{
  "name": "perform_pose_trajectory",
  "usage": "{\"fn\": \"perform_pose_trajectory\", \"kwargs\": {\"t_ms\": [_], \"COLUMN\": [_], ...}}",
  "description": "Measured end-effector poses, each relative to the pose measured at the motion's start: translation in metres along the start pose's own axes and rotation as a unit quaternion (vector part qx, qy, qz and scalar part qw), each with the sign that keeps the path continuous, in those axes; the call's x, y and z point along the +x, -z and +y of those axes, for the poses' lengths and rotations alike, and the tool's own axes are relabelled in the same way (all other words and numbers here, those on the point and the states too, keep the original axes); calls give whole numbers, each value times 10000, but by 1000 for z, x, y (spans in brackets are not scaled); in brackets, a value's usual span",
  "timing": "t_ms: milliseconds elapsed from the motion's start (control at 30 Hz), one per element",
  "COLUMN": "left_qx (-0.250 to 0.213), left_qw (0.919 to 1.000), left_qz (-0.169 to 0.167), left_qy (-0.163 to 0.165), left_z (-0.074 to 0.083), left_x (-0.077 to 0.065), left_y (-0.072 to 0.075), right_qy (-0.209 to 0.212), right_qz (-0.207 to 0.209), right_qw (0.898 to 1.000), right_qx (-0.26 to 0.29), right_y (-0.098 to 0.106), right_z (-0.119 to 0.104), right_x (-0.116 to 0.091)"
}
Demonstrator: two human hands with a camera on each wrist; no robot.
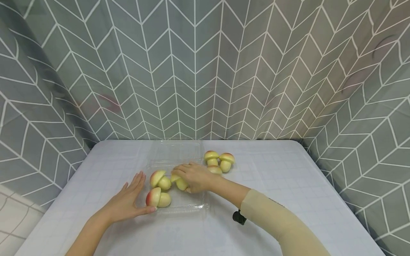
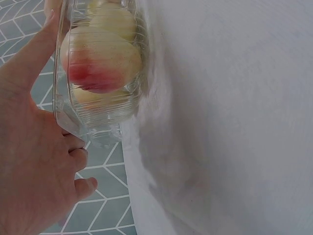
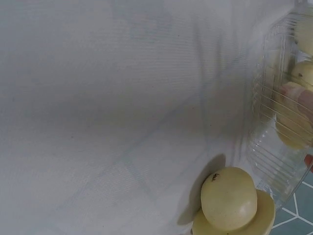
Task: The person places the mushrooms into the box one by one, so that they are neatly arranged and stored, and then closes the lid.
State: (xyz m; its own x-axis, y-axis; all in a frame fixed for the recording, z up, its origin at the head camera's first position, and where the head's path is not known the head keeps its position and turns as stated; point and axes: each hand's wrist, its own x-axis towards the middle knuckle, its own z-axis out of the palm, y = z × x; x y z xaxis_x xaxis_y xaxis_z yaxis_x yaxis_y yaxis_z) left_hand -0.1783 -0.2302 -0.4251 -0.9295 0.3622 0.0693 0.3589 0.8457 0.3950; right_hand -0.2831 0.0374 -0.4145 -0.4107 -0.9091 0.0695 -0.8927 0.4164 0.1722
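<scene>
A clear plastic box [image 1: 195, 200] lies on the table with its lid folded back. Two yellow model mushrooms with reddish caps, one behind [image 1: 164, 183] and one in front [image 1: 154, 196], lie along its left side. My right hand [image 1: 198, 177] reaches into the box and grips another model mushroom [image 1: 181, 183] beside them; the hand covers part of it. In the right wrist view its fingertips [image 3: 292, 93] show through the clear wall. My left hand [image 1: 124, 202] is at the box's left side, fingers extended and thumb along the front left corner.
Outside the box, by its right back corner, stand several more model mushrooms [image 1: 226, 163], one partly behind my right forearm. The raised lid [image 1: 175, 151] lies toward the table's back edge. A patterned curtain [image 1: 205, 71] hangs behind the white-covered table [image 1: 272, 177].
</scene>
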Motion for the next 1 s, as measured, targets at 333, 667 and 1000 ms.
{"fn": "perform_pose_trajectory", "kwargs": {"t_ms": [333,667,1000], "left_qx": [1,-24,-118], "left_qw": [10000,10000,9999], "left_qz": [21,7,-26], "left_qy": [-24,1,-11], "left_z": [-1,0,1], "left_x": [1,1,1], "left_y": [-1,0,0], "right_qy": [-75,-388,-626], "right_qz": [84,308,1563], "right_qw": [9999,9974,9842], "right_qx": [-25,526,545], "right_y": [-1,5,14], "right_z": [-1,7,19], "right_x": [1,-9,-34]}}
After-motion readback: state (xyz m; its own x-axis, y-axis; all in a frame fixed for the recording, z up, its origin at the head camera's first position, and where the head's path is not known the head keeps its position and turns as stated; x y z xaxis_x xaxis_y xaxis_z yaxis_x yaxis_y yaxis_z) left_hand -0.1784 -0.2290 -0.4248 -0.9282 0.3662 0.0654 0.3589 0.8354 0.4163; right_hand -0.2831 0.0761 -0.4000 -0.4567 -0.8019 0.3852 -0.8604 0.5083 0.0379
